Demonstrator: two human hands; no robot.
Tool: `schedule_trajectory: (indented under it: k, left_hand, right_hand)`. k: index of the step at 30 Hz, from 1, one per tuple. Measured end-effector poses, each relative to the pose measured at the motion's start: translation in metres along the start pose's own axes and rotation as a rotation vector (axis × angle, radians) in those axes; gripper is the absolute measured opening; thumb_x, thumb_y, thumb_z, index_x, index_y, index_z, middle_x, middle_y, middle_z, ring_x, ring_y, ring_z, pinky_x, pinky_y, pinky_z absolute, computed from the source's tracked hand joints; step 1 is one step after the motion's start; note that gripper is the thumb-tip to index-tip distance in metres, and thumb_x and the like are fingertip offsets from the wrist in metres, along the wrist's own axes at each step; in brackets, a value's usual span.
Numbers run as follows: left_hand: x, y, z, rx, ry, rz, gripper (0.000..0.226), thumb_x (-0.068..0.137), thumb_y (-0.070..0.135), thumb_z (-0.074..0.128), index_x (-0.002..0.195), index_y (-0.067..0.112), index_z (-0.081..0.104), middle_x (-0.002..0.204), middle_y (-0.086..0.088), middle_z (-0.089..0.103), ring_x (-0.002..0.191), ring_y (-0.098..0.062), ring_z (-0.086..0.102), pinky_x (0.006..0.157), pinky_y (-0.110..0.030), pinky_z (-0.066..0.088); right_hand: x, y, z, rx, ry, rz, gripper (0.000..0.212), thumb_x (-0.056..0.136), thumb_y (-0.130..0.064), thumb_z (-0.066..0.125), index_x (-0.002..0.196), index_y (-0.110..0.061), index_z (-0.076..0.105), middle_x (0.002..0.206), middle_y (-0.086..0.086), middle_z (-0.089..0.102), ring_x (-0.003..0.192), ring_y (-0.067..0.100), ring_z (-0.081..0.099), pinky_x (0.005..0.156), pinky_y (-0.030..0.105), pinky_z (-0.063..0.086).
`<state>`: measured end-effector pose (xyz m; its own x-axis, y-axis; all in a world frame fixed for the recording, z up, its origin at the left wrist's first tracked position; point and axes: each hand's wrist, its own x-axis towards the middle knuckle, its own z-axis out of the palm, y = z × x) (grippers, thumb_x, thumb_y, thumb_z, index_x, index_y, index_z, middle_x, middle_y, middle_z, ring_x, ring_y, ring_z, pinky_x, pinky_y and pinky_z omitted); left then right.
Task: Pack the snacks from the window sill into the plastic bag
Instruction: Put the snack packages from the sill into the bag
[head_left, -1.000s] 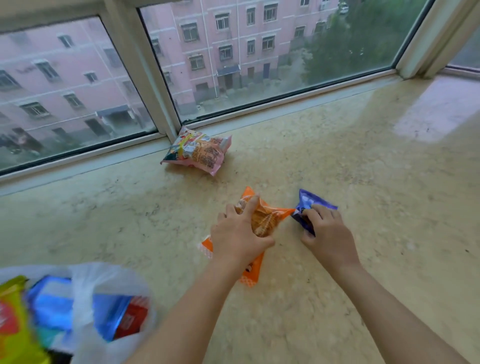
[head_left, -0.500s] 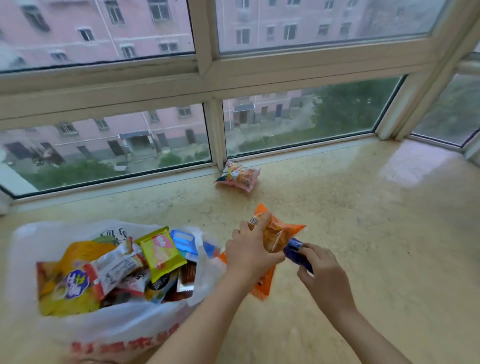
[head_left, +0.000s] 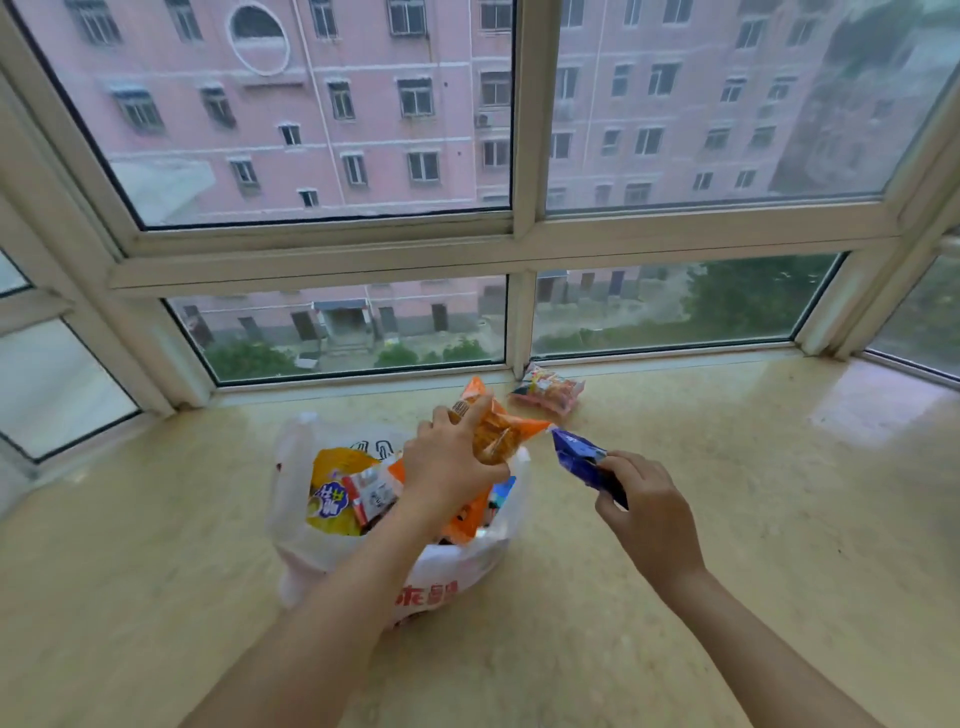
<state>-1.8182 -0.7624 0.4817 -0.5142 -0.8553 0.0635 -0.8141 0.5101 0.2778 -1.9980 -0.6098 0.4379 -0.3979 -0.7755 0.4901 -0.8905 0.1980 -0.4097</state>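
the window sill (head_left: 727, 519) is a wide pale marble ledge under the glass, and the white plastic bag (head_left: 296, 467) sits on it with its mouth open upward, red lettering on its near side; everything below is placed from this bag. inside it lie several snacks, among them a yellow packet (head_left: 332, 488) toward its left side and a small white and red packet (head_left: 371, 493) just right of that. directly above the bag's mouth the left hand (head_left: 449, 467) holds an orange snack packet (head_left: 493, 431), fingers (head_left: 478, 415) curled around its middle, the packet's lower end reaching down into the bag. just right of the bag, off the sill, the right hand (head_left: 644, 504) pinches a blue snack packet (head_left: 579, 460) by its near end between thumb and fingers. beyond the bag, near the window frame, a pink snack packet (head_left: 548, 395) lies flat on the sill.
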Motion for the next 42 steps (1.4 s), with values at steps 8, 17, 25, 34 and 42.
schedule_trajectory:
  k: [8,17,25,34,42]
  left_hand:
    - [-0.002,-0.104,-0.026,0.073,-0.079,-0.131,0.09,0.072,0.067,0.06,0.146,0.051,0.012,0.128,-0.008,0.044,0.113,-0.027,0.048,0.08,-0.036,0.05]
    - [0.023,-0.178,-0.009,0.105,-0.243,-0.137,0.094,0.071,0.069,0.062,0.148,0.048,0.012,0.139,-0.01,0.04,0.126,-0.029,0.043,0.093,-0.04,0.046]
    - [0.048,-0.194,0.011,0.042,-0.265,-0.147,0.092,0.073,0.063,0.06,0.149,0.047,0.011,0.136,-0.008,0.043,0.126,-0.028,0.042,0.092,-0.037,0.045]
    - [0.08,-0.195,0.038,0.073,-0.288,-0.269,0.099,0.068,0.079,0.051,0.15,0.04,0.011,0.159,-0.015,0.013,0.144,-0.033,0.021,0.106,-0.044,0.035]
    - [0.1,-0.209,0.047,0.051,-0.343,-0.387,0.109,0.059,0.091,0.043,0.149,0.039,0.01,0.156,-0.003,0.024,0.137,-0.026,0.035,0.103,-0.038,0.037]
  right_hand:
    - [0.014,-0.095,0.051,0.054,-0.087,-0.163,0.042,0.053,0.002,0.081,0.091,-0.013,0.069,0.095,-0.002,0.069,0.082,0.018,0.061,0.053,0.018,0.045]
    - [0.024,-0.148,0.131,-0.051,-0.22,-0.153,0.048,0.042,-0.002,0.085,0.085,-0.016,0.069,0.088,-0.005,0.069,0.075,0.018,0.064,0.045,0.018,0.047]
    - [0.039,-0.155,0.162,-0.084,-0.267,-0.119,0.044,0.042,0.0,0.081,0.079,-0.019,0.066,0.082,-0.007,0.066,0.07,0.016,0.062,0.042,0.022,0.048]
    - [0.077,-0.135,0.211,-0.024,-0.396,-0.152,0.028,0.051,-0.012,0.066,0.077,-0.023,0.063,0.081,-0.011,0.065,0.07,0.013,0.06,0.046,0.019,0.045]
    - [0.116,-0.134,0.265,-0.07,-0.564,-0.271,0.033,0.045,-0.018,0.075,0.074,-0.029,0.062,0.078,-0.015,0.065,0.071,0.008,0.059,0.046,0.014,0.04]
